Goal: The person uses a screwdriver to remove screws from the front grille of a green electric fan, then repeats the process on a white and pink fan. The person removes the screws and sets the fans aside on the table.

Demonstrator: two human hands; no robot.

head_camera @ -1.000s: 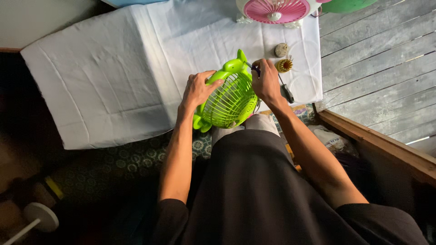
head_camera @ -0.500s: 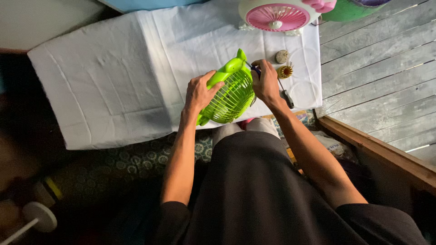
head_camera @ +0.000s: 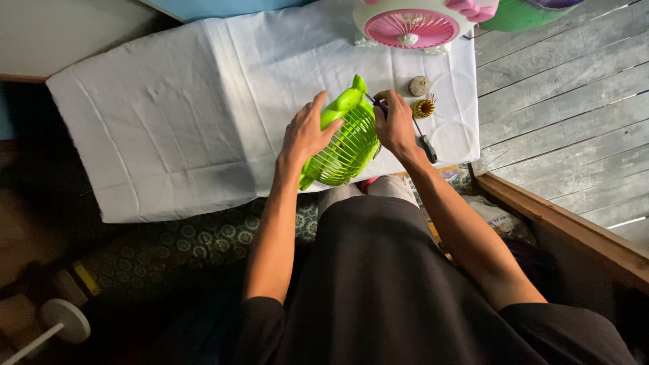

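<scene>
Green plastic fan (head_camera: 345, 138) sits tilted at the near edge of the desk (head_camera: 169, 122), which is covered in white cloth, grille facing the person, just above the lap. It lies between the two hands, touching both. Left hand (head_camera: 305, 135) is spread over the fan's left rim, fingers loosely wrapped on the housing, steadying it. Right hand (head_camera: 395, 122) is closed around a thin dark tool, likely a small screwdriver (head_camera: 378, 103), tip at the fan's upper right edge near the ear-shaped bump. Fan's long axis runs diagonally, lower left to upper right. Right hand is nearer the tool point. Both forearms angle inward. Pink fan (head_camera: 409, 23), small copper-wound motor part (head_camera: 424, 107) and round grey piece (head_camera: 419, 86) lie beyond on the cloth.
</scene>
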